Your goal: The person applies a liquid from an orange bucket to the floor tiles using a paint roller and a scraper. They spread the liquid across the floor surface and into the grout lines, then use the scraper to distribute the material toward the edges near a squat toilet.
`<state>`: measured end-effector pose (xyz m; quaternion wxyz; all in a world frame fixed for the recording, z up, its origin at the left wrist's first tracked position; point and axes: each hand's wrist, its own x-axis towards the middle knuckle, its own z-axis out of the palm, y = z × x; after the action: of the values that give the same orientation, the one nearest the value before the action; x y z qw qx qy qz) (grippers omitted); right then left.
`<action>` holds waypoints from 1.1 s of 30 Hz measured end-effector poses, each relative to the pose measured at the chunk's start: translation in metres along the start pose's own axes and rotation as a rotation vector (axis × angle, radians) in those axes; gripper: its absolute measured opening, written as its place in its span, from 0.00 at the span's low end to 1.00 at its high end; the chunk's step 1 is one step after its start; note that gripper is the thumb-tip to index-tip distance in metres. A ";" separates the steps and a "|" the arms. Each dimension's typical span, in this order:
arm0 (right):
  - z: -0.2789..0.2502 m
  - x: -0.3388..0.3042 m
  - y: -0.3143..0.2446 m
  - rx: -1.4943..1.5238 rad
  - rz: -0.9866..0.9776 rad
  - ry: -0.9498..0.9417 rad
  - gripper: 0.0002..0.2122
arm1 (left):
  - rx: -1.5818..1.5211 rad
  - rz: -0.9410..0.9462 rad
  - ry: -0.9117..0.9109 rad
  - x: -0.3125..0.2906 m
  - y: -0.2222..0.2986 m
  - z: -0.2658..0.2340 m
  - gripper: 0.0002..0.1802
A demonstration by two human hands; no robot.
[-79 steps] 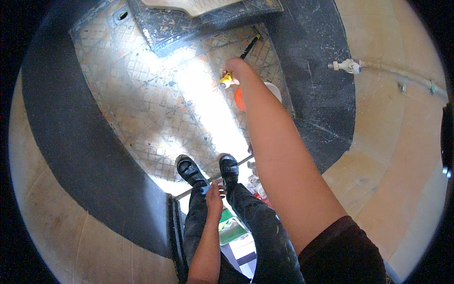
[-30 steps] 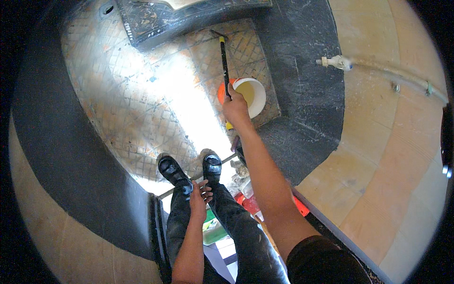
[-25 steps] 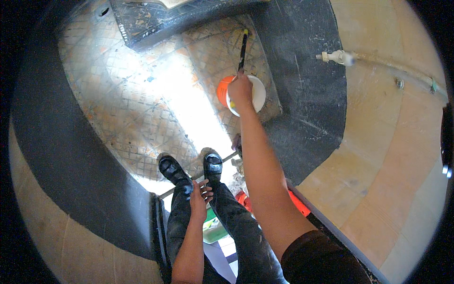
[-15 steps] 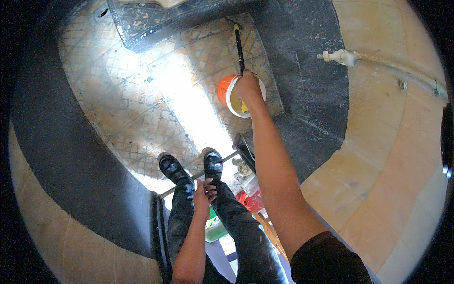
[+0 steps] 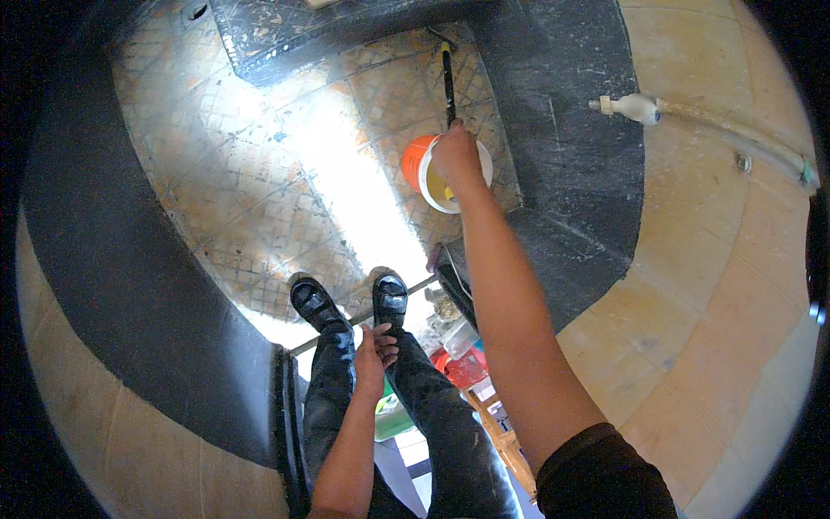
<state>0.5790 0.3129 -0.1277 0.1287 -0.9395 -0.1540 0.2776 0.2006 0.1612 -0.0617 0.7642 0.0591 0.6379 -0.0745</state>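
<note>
My right hand reaches out over an orange bucket with a white rim, its fingers wrapped round a long-handled tool. The handle is black with a yellow part near its far end. A dark, thin head at that end meets the floor near the corner; its exact kind is unclear. Another yellow piece shows below the hand, over the bucket's yellowish inside; whether it belongs to the same handle I cannot tell. My left hand hangs in front of my legs with loosely bent, parted fingers, holding nothing.
Black-coated wall bands border the patterned tile floor. A black raised block stands at the back. From the right wall juts a pipe fitting. Beside my sandalled feet lie a dark object and a red item.
My right hand and the tool have shifted slightly in the picture, with the floor and walls shifting as well. The grip stays the same, and my left hand has hardly moved.
</note>
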 end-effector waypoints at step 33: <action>0.060 0.058 -0.001 -0.252 -0.036 -0.061 0.16 | -0.015 0.010 0.006 -0.011 -0.008 -0.014 0.36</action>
<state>0.5917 0.3440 -0.2041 0.0099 -0.9365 -0.2082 0.2821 0.1834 0.1568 -0.0537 0.7631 0.0565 0.6404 -0.0659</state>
